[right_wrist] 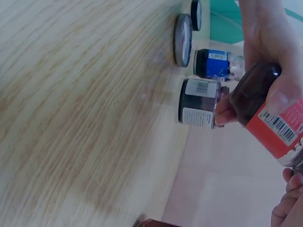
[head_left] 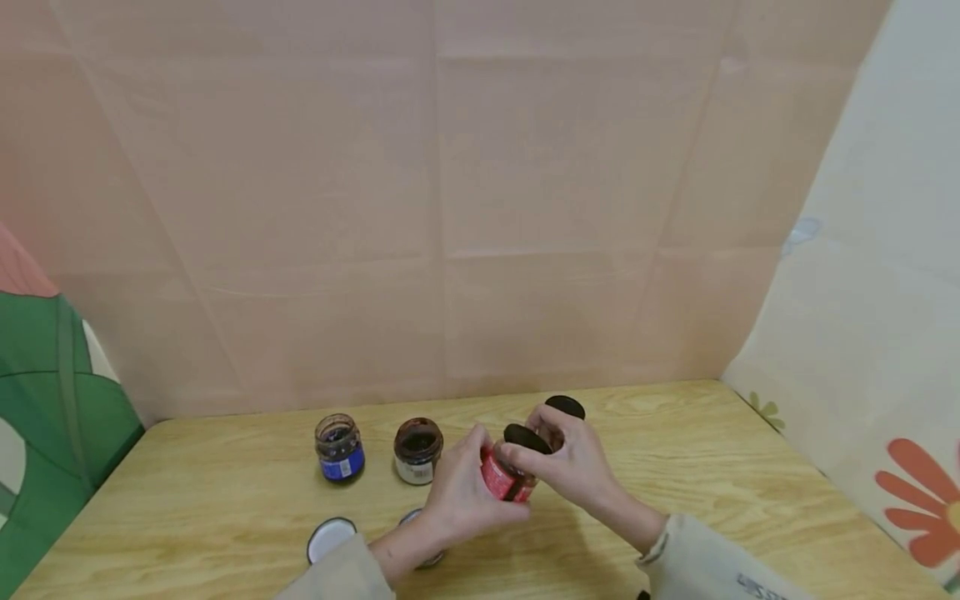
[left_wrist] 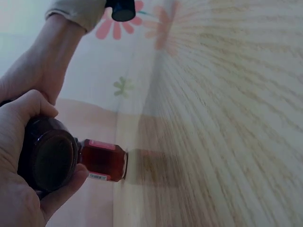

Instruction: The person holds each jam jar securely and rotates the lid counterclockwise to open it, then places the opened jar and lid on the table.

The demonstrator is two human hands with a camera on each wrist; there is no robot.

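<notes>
My left hand (head_left: 459, 493) grips a glass jar with a red label (head_left: 497, 478), tilted and held above the table. Its dark base (left_wrist: 49, 158) faces the camera in the left wrist view, and a barcode shows on the label in the right wrist view. At the jar's top, my right hand (head_left: 581, 467) pinches the black lid (head_left: 528, 438) between thumb and fingers. Just behind the right hand stands another jar with a red label (left_wrist: 105, 160) and a black lid (head_left: 566, 407), mostly hidden in the head view.
Two lidless jars of dark contents stand to the left: one blue-labelled (head_left: 342, 463), one white-labelled (head_left: 416, 472). Nearer lie two loose lids, one with its white inside up (head_left: 330, 542), the other (head_left: 432, 560) partly covered by the left wrist. A pinkish sheet (head_left: 450, 208) hangs behind the table.
</notes>
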